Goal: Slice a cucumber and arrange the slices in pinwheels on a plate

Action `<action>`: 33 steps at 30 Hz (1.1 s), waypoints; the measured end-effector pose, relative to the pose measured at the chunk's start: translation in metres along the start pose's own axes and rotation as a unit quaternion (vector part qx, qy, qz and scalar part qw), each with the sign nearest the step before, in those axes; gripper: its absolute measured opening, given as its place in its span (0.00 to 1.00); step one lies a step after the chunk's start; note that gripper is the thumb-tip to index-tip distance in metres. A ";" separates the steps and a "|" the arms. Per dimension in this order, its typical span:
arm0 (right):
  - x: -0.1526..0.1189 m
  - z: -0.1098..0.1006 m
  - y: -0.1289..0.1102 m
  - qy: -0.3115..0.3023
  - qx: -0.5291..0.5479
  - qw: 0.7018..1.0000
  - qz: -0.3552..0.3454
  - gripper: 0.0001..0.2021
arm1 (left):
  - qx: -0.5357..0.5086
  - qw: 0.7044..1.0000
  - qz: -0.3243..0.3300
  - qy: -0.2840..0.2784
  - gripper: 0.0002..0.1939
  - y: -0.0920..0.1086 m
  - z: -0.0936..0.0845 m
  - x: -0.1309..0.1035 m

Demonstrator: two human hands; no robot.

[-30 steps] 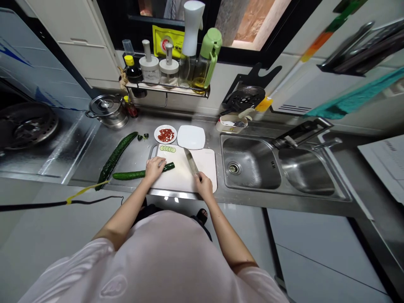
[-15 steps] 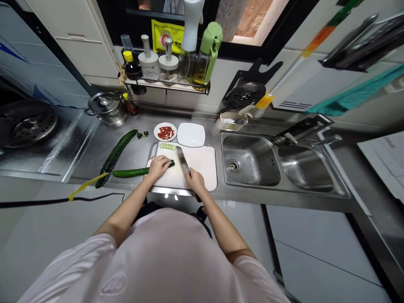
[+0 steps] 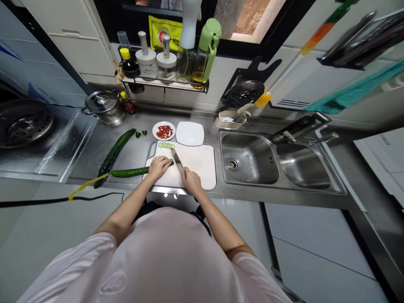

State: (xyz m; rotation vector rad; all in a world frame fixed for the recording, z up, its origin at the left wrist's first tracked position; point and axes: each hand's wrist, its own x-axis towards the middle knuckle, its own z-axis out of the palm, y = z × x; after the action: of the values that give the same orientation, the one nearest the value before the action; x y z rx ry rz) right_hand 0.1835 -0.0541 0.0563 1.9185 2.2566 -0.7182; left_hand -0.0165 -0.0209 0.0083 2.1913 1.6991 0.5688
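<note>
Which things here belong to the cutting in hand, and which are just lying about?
In use:
- knife, in the right hand
- cucumber, under the left hand
- cutting board
- cucumber slices

Seemingly not involved:
- lidded pot
- yellow packet
- teal cloth
- green-topped bottle

The left forearm (image 3: 128, 210) slants up from the lower left, and the left hand (image 3: 158, 167) lies palm down, left of the frame's centre, its fingers (image 3: 164, 160) bent and pointing toward the upper right. The right forearm (image 3: 221, 223) rises from the lower right, leaning left; the right hand (image 3: 191, 181), curled in a grip, sits slightly lower, near the left hand.
</note>
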 end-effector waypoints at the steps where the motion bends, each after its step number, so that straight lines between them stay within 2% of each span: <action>1: 0.000 0.000 -0.001 -0.002 -0.003 1.000 -0.002 0.15 | 0.003 1.000 0.003 0.002 0.17 0.000 0.000 0.000; 9: -0.002 -0.002 -0.005 -0.011 -0.007 1.000 -0.011 0.13 | 0.024 1.000 0.008 -0.001 0.17 0.000 0.001 -0.001; 18: 0.000 -0.002 -0.007 -0.018 -0.011 1.000 -0.014 0.13 | 0.029 0.999 0.029 0.029 0.16 -0.003 0.005 -0.001; 27: 0.001 -0.002 -0.007 -0.028 -0.009 0.999 -0.022 0.13 | 0.031 0.999 0.012 0.008 0.16 -0.001 0.003 -0.001; 33: -0.002 -0.006 -0.006 -0.050 -0.006 0.998 -0.025 0.12 | 0.032 0.999 0.019 0.016 0.16 -0.002 0.005 -0.001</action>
State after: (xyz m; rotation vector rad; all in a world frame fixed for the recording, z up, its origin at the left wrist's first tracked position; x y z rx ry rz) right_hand 0.1799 -0.0538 0.0643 1.7858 2.2502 -0.7865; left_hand -0.0164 -0.0216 0.0031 2.2734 1.7178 0.5691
